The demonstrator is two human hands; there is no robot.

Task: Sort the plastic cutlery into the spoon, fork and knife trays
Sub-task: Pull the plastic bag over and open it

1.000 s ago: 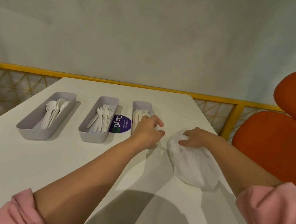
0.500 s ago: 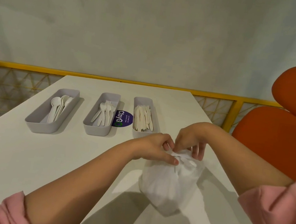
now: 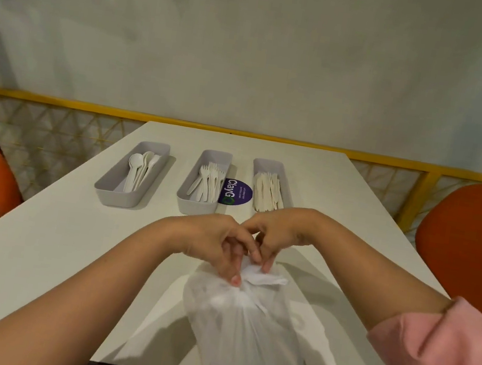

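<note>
There were 3 grey trays: 1 spoon tray [image 3: 115,196], 1 fork tray [image 3: 195,206], 1 knife tray [image 3: 267,163]. Approx 4 spoons [image 3: 138,173] showed; forks [image 3: 210,179] & knives [image 3: 267,195] were too bunched to count. Also 1 white bag [image 3: 247,339], 1 purple sticker [image 3: 236,194], 2 hands, i.e. left hand [image 3: 212,237] & right hand [image 3: 278,235], 1 counter [image 3: 51,248]

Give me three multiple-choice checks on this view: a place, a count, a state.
1. The purple sticker lies: A) inside a tray B) between the fork tray and knife tray C) on a chair.
2. Grey trays in view: A) one B) two C) three.
3. The white bag has its top: A) bunched and pinched B) spread open C) untouched.
Answers: B, it fills the gap between them; C, the spoon tray makes three; A, left hand and right hand pinch its gathered neck.
</note>
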